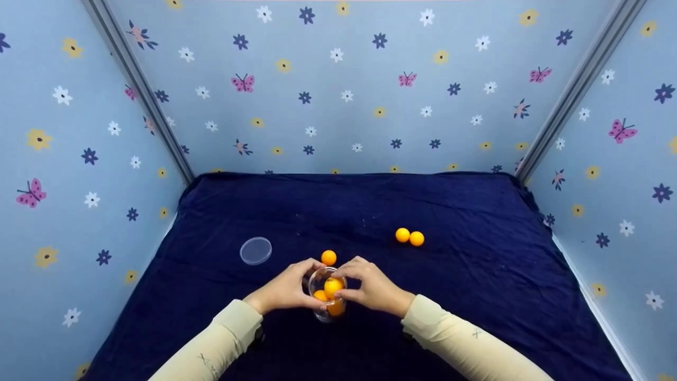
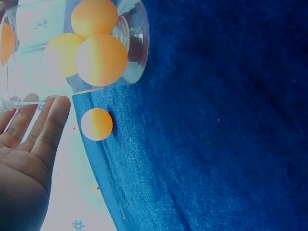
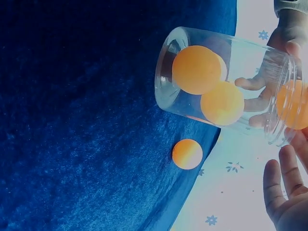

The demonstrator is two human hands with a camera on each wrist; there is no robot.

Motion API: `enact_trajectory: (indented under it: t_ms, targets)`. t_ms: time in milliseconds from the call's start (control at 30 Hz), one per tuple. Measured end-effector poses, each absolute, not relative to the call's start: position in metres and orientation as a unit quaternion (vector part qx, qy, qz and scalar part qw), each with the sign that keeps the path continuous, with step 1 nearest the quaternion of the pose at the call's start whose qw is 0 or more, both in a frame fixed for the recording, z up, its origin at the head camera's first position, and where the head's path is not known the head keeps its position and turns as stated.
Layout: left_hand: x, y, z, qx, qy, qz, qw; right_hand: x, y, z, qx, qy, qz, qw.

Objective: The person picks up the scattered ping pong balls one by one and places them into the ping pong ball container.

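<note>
A clear plastic jar (image 3: pixel 248 62) stands upright on the dark blue cloth, with three orange balls (image 2: pixel 102 60) piled at its bottom. My left hand (image 1: pixel 283 288) grips the jar near its rim, thumb on the near side and fingers round the far side. At the jar's mouth, my right hand (image 1: pixel 378 286) pinches another orange ball (image 3: pixel 291 103) between thumb and fingers. Just beyond the jar lies a loose orange ball (image 1: pixel 328 257) on the cloth.
Two more orange balls (image 1: pixel 409 237) lie side by side farther back on the right. A round clear lid (image 1: pixel 256 251) rests flat to the left. The blue cloth (image 1: pixel 476 275) covers the table, with flower-patterned walls (image 1: pixel 344 95) behind and at both sides.
</note>
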State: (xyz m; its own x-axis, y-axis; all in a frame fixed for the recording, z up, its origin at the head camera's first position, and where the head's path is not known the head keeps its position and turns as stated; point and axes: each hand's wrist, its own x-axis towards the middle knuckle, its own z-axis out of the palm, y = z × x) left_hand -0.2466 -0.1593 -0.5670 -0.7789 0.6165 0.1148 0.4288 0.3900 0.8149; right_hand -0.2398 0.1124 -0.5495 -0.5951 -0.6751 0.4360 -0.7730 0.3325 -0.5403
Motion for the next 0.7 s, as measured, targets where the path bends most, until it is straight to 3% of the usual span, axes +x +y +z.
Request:
enact_trajectory:
  t_ms: [333,700]
  targets:
    - [-0.2471,-0.1589,-0.5673,0.32,0.827,0.452,0.103,-0.2399,0.1129,-0.551,0.439,-0.813,0.377,0.061]
    - [-0.2466,-0.1596,-0.5682,0.316,0.811,0.476,0.124,-0.2468,0.1176,-0.553,0.451,-0.79,0.4,0.113]
